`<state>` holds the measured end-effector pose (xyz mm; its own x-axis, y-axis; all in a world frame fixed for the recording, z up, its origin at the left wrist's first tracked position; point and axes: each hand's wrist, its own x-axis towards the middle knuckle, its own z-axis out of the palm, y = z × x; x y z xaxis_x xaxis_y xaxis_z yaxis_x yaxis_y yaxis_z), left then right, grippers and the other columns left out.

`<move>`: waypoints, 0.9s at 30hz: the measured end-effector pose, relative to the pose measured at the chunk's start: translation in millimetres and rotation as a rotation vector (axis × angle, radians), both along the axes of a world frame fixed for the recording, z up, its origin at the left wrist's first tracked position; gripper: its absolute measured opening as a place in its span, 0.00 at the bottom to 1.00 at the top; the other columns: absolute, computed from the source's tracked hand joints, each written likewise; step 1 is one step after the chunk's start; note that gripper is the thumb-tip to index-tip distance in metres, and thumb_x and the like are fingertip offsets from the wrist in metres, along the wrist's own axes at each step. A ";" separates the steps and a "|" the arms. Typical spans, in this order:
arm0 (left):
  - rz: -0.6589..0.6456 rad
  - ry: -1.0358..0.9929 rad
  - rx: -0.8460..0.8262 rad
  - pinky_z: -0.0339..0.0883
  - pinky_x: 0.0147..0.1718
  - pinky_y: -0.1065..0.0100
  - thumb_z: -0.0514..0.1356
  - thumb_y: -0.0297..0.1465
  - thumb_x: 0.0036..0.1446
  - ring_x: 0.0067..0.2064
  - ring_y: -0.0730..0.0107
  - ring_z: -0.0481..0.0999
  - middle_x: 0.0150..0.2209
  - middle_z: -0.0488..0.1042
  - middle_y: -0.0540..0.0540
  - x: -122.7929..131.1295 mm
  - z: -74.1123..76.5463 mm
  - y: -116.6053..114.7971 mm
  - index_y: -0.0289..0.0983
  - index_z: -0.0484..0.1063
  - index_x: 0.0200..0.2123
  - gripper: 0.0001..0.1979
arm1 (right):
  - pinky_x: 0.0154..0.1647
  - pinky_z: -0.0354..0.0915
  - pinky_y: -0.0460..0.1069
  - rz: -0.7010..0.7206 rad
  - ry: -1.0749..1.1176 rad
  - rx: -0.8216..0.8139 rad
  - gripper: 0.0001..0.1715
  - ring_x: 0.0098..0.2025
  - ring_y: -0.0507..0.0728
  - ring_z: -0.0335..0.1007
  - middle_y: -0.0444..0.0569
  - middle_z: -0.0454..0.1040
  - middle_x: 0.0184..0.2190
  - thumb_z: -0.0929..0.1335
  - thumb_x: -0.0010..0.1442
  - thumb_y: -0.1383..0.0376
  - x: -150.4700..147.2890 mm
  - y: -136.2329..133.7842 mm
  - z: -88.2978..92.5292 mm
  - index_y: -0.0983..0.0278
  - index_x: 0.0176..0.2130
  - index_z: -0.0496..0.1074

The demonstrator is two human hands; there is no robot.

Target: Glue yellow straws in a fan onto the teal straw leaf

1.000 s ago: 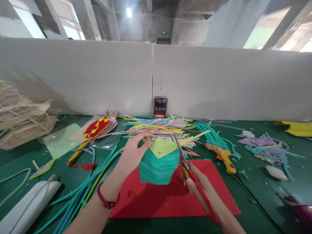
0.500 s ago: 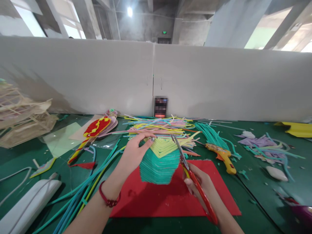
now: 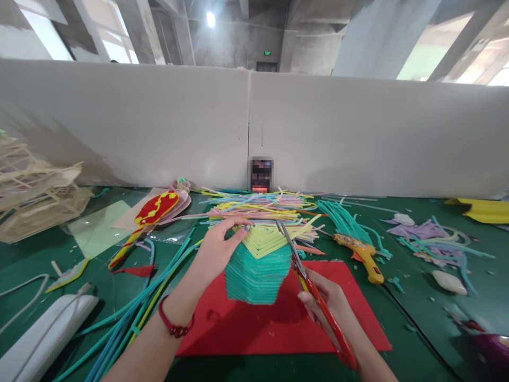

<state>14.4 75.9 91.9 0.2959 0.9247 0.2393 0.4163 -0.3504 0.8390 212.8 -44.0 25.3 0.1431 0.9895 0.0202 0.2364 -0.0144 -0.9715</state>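
Note:
My left hand (image 3: 214,253) grips the left side and top of a stacked teal-and-yellow strip structure (image 3: 256,270) standing on a red sheet (image 3: 278,323). My right hand (image 3: 332,307) holds red-handled scissors (image 3: 314,297). The open blades point up at the yellow strips that stick out from the structure's right top edge.
A pile of coloured strips (image 3: 262,207) lies behind the structure. A yellow glue gun (image 3: 360,254) rests to the right, its cord running toward me. Long teal strips (image 3: 135,313) lie at left, beside a red-and-yellow felt piece (image 3: 153,212) and a wooden stick frame (image 3: 35,191). A white partition (image 3: 254,132) closes the back.
The structure has turned slightly under my left hand, and the scissor blades have shifted a little left, closer to the protruding yellow strips.

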 end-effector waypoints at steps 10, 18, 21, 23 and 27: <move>-0.007 -0.001 -0.018 0.64 0.51 0.58 0.55 0.36 0.55 0.49 0.59 0.73 0.43 0.78 0.46 1.1 2.3 -0.8 0.39 0.74 0.37 0.11 | 0.13 0.50 0.44 -0.022 0.065 -0.091 0.39 0.15 0.49 0.51 0.39 0.57 0.15 0.70 0.47 0.44 -0.8 -0.1 3.9 0.65 0.51 0.72; -0.016 0.000 -0.039 0.65 0.49 0.60 0.55 0.35 0.56 0.49 0.59 0.74 0.43 0.78 0.46 -0.3 4.4 -2.4 0.39 0.74 0.37 0.10 | 0.12 0.49 0.44 -0.090 0.079 -0.090 0.40 0.15 0.47 0.49 0.43 0.66 0.19 0.72 0.43 0.44 0.1 0.6 2.1 0.64 0.50 0.74; -0.023 0.015 -0.038 0.64 0.50 0.60 0.55 0.35 0.56 0.48 0.60 0.74 0.43 0.78 0.46 -0.7 5.2 -1.4 0.39 0.74 0.37 0.10 | 0.11 0.47 0.44 -0.068 0.077 -0.094 0.40 0.14 0.47 0.47 0.41 0.63 0.18 0.72 0.43 0.45 -0.1 -0.1 1.8 0.64 0.50 0.73; -0.018 0.018 -0.028 0.63 0.51 0.59 0.55 0.35 0.55 0.49 0.60 0.73 0.44 0.78 0.46 -1.1 5.3 -0.7 0.39 0.74 0.37 0.10 | 0.12 0.47 0.44 -0.070 0.071 -0.049 0.38 0.15 0.46 0.48 0.40 0.61 0.18 0.69 0.47 0.43 -1.6 -0.6 1.7 0.65 0.49 0.73; 0.003 0.015 -0.028 0.62 0.53 0.59 0.55 0.34 0.55 0.50 0.60 0.73 0.44 0.78 0.45 -2.0 5.2 0.2 0.39 0.74 0.37 0.10 | 0.12 0.49 0.44 -0.146 0.081 -0.083 0.38 0.14 0.47 0.49 0.40 0.62 0.18 0.66 0.52 0.44 -2.6 2.0 -1.9 0.65 0.53 0.68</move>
